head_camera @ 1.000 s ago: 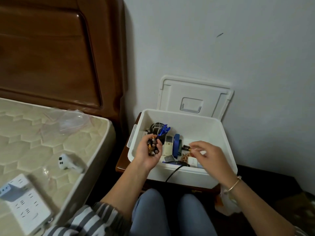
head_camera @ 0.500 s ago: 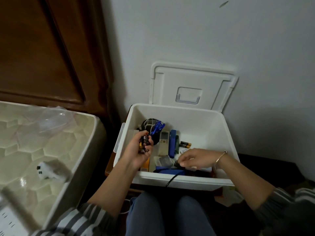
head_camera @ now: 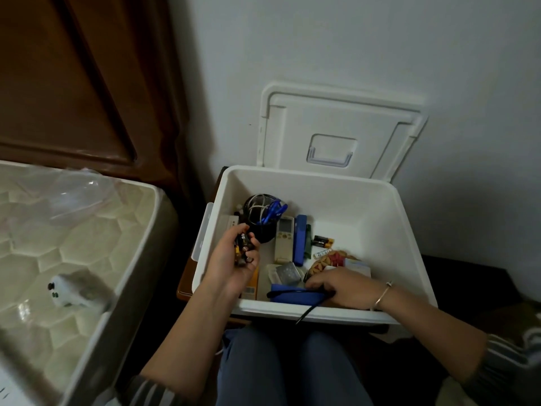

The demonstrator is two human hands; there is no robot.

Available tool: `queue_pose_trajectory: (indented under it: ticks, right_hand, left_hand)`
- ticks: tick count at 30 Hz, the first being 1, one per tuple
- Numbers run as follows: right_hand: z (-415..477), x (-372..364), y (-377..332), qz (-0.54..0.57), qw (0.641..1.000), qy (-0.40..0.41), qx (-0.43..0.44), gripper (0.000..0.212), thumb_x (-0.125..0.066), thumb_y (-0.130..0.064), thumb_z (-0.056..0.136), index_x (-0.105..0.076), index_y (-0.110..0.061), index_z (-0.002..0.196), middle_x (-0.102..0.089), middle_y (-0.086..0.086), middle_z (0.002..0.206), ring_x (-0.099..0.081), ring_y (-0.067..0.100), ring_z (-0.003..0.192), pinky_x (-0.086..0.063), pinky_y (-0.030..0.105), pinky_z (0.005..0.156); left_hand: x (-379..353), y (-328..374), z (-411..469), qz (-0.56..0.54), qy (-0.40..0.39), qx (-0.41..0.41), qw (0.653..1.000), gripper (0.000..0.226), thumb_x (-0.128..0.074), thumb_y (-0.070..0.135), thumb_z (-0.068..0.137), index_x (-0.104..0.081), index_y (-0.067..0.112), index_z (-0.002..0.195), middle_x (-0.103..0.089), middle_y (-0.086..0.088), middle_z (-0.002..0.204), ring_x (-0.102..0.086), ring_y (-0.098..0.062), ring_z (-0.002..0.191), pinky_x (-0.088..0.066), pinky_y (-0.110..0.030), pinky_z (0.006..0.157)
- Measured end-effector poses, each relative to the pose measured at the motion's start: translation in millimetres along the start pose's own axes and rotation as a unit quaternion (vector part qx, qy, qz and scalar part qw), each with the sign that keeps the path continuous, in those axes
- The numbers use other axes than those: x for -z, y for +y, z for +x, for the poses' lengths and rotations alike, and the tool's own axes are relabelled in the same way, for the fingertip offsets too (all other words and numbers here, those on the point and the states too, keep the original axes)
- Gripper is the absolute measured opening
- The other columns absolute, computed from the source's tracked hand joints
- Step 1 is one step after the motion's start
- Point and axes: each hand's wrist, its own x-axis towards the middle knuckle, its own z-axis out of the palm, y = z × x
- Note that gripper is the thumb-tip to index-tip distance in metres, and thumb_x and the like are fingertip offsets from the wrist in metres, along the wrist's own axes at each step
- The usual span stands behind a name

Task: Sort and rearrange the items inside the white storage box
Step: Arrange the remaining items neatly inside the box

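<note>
Left hand (head_camera: 231, 265), close by the left inner wall of the white storage box (head_camera: 336, 197): the fingers are curled round a bundle of batteries (head_camera: 243, 249), gripped along their sides. I judge these to be small, rigid and dense, with smooth round casings that can slip out one by one (a slack fist would shed them), so the hold belongs round the middle of the bundle. Just beyond this grip stands a black mesh cup (head_camera: 260, 221), and to its right lies a pale remote (head_camera: 284, 241). Further right, between the two hands, loose batteries (head_camera: 320, 241) lie flat on the box floor; I would pinch each across its barrel. Right hand (head_camera: 341, 285), at the near wall: the fingers are curled down over a blue pouch (head_camera: 292, 293), and a black cord (head_camera: 306, 312) runs out beneath them. Whether this hand grips either one I cannot tell.
</note>
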Motion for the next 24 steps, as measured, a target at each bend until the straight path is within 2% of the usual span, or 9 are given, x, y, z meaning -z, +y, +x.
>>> queue_pose_trajectory:
  ticks: [3, 6, 11, 13, 15, 17, 19, 21, 24]
  right_hand:
    - [10, -4, 2, -0.057, 0.998, -0.002, -0.005, 0.033, -0.058, -0.034, 0.088, -0.059, -0.025, 0.120, -0.064, -0.002, 0.114, -0.059, 0.015, 0.101, -0.048, 0.031, 0.089]
    - [18, -7, 2, -0.116, 0.993, 0.006, -0.005, 0.025, -0.054, -0.035, 0.090, -0.063, -0.022, 0.109, -0.067, 0.004, 0.101, -0.062, 0.022, 0.092, -0.049, 0.033, 0.079]
    - [13, -4, 3, -0.122, 0.990, 0.071, 0.020, 0.020, -0.055, -0.038, 0.090, -0.064, -0.022, 0.096, -0.066, 0.003, 0.087, -0.059, 0.018, 0.082, -0.044, 0.028, 0.075]
    - [1, 4, 4, -0.104, 0.989, 0.097, 0.029, 0.024, -0.056, -0.041, 0.086, -0.065, -0.025, 0.102, -0.066, -0.003, 0.089, -0.059, 0.013, 0.083, -0.046, 0.028, 0.079]
    - [-15, 13, 11, -0.030, 0.992, 0.118, 0.014, 0.034, -0.061, -0.038, 0.082, -0.066, -0.022, 0.111, -0.068, -0.006, 0.094, -0.061, 0.007, 0.085, -0.047, 0.023, 0.080]
    - [-31, 24, 22, 0.091, 0.982, 0.158, -0.038, 0.032, -0.069, -0.029, 0.080, -0.069, -0.012, 0.107, -0.072, -0.003, 0.090, -0.063, 0.000, 0.077, -0.050, 0.019, 0.074]
    - [-45, 35, 35, 0.223, 0.951, 0.190, -0.101, 0.017, -0.072, -0.018, 0.080, -0.071, -0.007, 0.093, -0.073, 0.003, 0.076, -0.067, 0.006, 0.065, -0.054, 0.020, 0.062]
    - [-54, 43, 44, 0.318, 0.913, 0.216, -0.136, 0.004, -0.070, -0.011, 0.082, -0.072, -0.010, 0.086, -0.072, 0.003, 0.067, -0.069, 0.013, 0.059, -0.054, 0.021, 0.054]
    - [-52, 48, 52, 0.363, 0.870, 0.282, -0.177, 0.010, -0.068, -0.011, 0.084, -0.073, -0.014, 0.075, -0.071, 0.006, 0.067, -0.069, 0.020, 0.060, -0.054, 0.023, 0.052]
  left_hand:
    - [0, 0, -2, -0.009, 0.004, -0.013, 1.000, 0.010, -0.058, 0.016, 0.091, -0.057, 0.009, 0.097, -0.059, -0.003, 0.071, -0.056, -0.007, 0.053, -0.036, -0.013, 0.036]
    - [0, 1, -5, -0.024, -0.004, -0.021, 0.999, 0.013, -0.059, 0.018, 0.090, -0.057, 0.009, 0.099, -0.060, -0.003, 0.072, -0.056, -0.007, 0.055, -0.037, -0.013, 0.038]
    - [-3, 3, -10, -0.051, -0.028, -0.046, 0.997, 0.012, -0.057, 0.017, 0.092, -0.056, 0.009, 0.099, -0.058, -0.002, 0.073, -0.056, -0.006, 0.056, -0.037, -0.013, 0.037]
    - [-4, 3, -11, -0.059, -0.038, -0.052, 0.996, 0.009, -0.056, 0.017, 0.092, -0.055, 0.009, 0.097, -0.057, -0.002, 0.072, -0.056, -0.006, 0.055, -0.036, -0.013, 0.037]
    - [-4, 4, -12, -0.067, -0.045, -0.054, 0.995, 0.008, -0.056, 0.016, 0.092, -0.054, 0.010, 0.096, -0.057, -0.001, 0.072, -0.055, -0.007, 0.054, -0.036, -0.013, 0.037]
    - [-3, 5, -12, -0.069, -0.050, -0.054, 0.995, 0.007, -0.055, 0.017, 0.092, -0.054, 0.010, 0.096, -0.057, -0.001, 0.072, -0.056, -0.007, 0.054, -0.036, -0.013, 0.037]
    - [-3, 5, -10, -0.064, -0.052, -0.055, 0.995, 0.006, -0.055, 0.017, 0.092, -0.055, 0.011, 0.093, -0.057, -0.001, 0.072, -0.056, -0.006, 0.054, -0.036, -0.013, 0.036]
    - [-2, 4, -8, -0.054, -0.054, -0.057, 0.995, 0.007, -0.056, 0.017, 0.092, -0.056, 0.010, 0.093, -0.057, -0.001, 0.071, -0.055, -0.006, 0.055, -0.037, -0.014, 0.037]
    - [-2, 3, -7, -0.036, -0.049, -0.061, 0.996, 0.009, -0.056, 0.019, 0.092, -0.057, 0.010, 0.093, -0.057, -0.001, 0.069, -0.053, -0.006, 0.054, -0.037, -0.014, 0.037]
